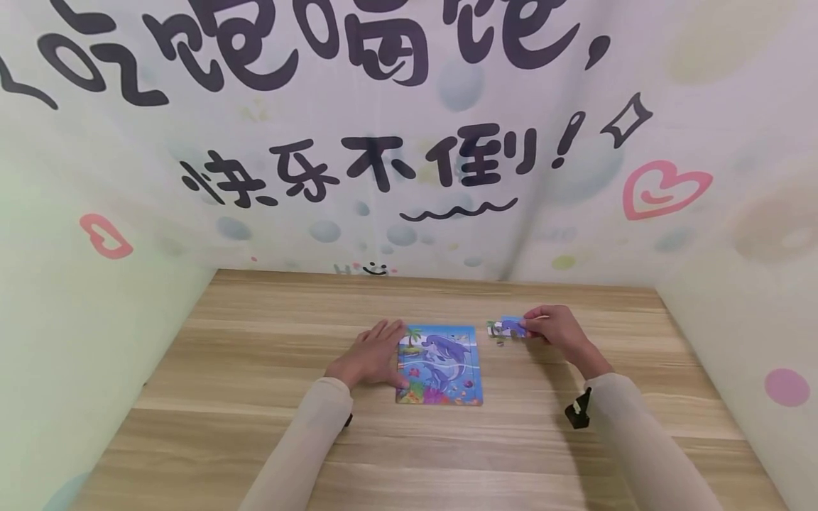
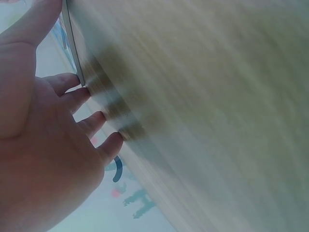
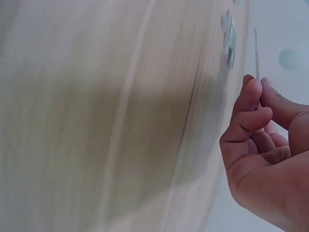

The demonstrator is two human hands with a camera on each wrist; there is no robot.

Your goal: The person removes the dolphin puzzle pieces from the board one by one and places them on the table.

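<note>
A square dolphin puzzle board (image 1: pixel 441 365) lies flat on the wooden table. Along its left edge rests my left hand (image 1: pixel 373 358), fingers spread and the thumb over its lower left part. In the left wrist view the board's thin edge (image 2: pixel 72 46) runs beside the fingers of that hand (image 2: pixel 53 130). Off the board's upper right, my right hand (image 1: pixel 556 330) pinches a flat puzzle piece (image 1: pixel 513 326) with a dolphin print. This piece (image 3: pixel 257 53) shows edge-on between thumb and forefinger in the right wrist view, raised off the table.
Several small puzzle pieces (image 3: pixel 229 38) lie on the table near the right hand, partly behind the held piece in the head view. A printed curtain (image 1: pixel 383 234) hangs behind the wooden table (image 1: pixel 287 305), and pale walls stand at both sides.
</note>
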